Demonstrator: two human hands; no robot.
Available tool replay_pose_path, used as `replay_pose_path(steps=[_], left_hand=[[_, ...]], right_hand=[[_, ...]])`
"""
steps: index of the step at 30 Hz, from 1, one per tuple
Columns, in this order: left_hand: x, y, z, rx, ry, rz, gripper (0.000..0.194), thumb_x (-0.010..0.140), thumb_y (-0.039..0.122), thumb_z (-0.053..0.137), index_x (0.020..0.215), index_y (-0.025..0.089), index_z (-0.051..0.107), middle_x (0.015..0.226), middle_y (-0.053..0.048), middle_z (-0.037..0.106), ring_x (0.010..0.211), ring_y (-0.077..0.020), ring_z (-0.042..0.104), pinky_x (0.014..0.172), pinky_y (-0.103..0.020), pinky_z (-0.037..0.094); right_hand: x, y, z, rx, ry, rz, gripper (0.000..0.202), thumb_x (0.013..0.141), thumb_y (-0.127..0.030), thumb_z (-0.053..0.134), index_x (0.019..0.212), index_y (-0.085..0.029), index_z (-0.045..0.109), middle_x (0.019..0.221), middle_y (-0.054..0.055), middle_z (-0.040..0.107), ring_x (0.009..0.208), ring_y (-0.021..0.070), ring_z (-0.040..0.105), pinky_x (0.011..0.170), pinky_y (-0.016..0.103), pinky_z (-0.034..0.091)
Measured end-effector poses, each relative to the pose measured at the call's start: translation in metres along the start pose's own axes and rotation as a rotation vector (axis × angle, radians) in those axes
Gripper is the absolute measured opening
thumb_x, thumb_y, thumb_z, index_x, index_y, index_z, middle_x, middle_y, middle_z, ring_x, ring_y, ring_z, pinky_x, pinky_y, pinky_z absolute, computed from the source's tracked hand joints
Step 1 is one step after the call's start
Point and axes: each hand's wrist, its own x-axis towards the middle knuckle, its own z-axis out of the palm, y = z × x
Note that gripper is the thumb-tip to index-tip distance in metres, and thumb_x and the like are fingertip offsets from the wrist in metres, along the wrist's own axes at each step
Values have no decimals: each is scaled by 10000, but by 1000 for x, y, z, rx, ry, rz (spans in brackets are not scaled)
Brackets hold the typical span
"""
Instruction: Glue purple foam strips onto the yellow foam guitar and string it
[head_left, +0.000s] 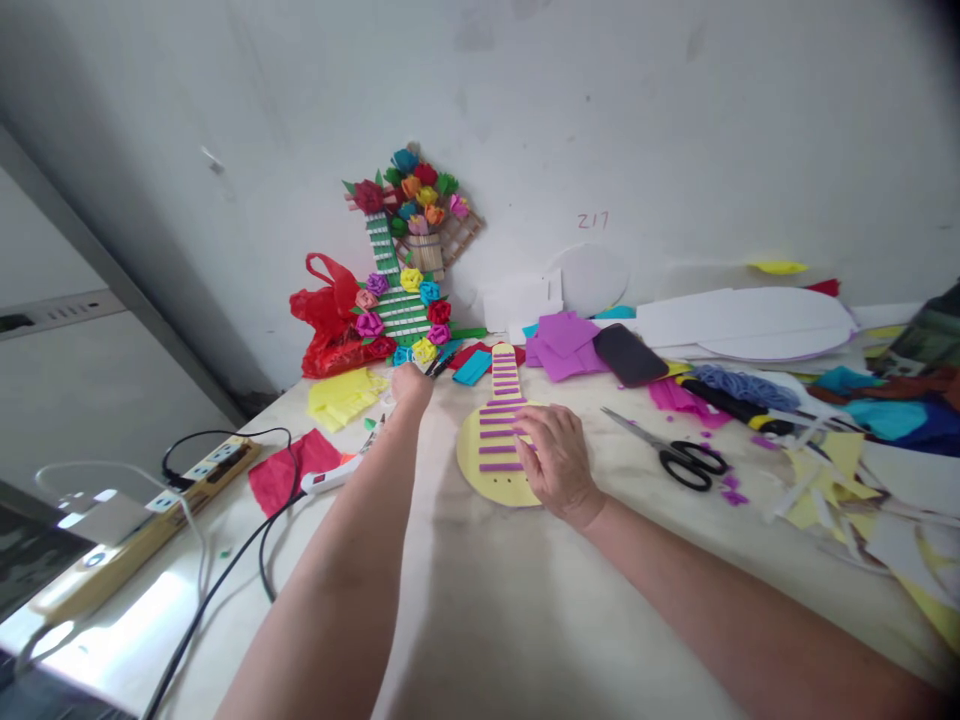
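Note:
A yellow guitar-shaped piece (472,450) with purple strips across its neck and round body lies flat at the middle of the table. My right hand (556,462) rests on the right side of its body, fingers bent and a little apart, holding nothing visible. Farther forward on the left, my left hand (411,385) reaches to the foot of a flower-decorated green guitar model (405,312). Its fingers are bunched beside a small dark tool (439,366); whether they grip it is unclear.
A white glue gun (330,478), red crepe paper (281,472), cables and a power strip (217,460) lie left. Black scissors (679,460), purple sheets (566,345), a dark phone-like object (628,355) and paper scraps (832,480) lie right. A red bag (330,320) stands near the wall.

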Motion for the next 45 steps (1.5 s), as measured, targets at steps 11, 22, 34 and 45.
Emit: replay_pose_path(steps=[11,22,34,45], left_hand=[[-32,7,19,276,-31,52,306,775,311,470,943,136,657,1011,-182,614,1054,-315,502,783,-402,435],[-2,-15,15,304,-56,52,284,715,115,529,984,85,618,1043,-214,578,1033,-322,506,830,-379,394],[4,33,-37,-698,352,88,160,767,274,498,797,147,591,749,-36,592,788,-163,576,720,-252,439],[-78,88,-93,-1495,-346,326,63,664,157,618,699,132,571,651,6,566,577,-69,537,613,-207,448]], right_hand=[[-1,1,1,-30,-82,-10,198,791,-171,455,952,-169,571,1066,91,576,978,229,439,891,414,343],[-2,3,6,-15,-136,-31,195,784,-153,448,916,-169,590,1059,86,583,979,222,451,896,416,340],[1,3,2,16,-49,50,207,764,-145,459,933,-166,576,1045,99,587,956,237,480,838,414,377],[15,-2,-1,527,-17,397,419,781,-292,517,1183,-205,442,1229,106,470,805,147,579,665,300,502]])
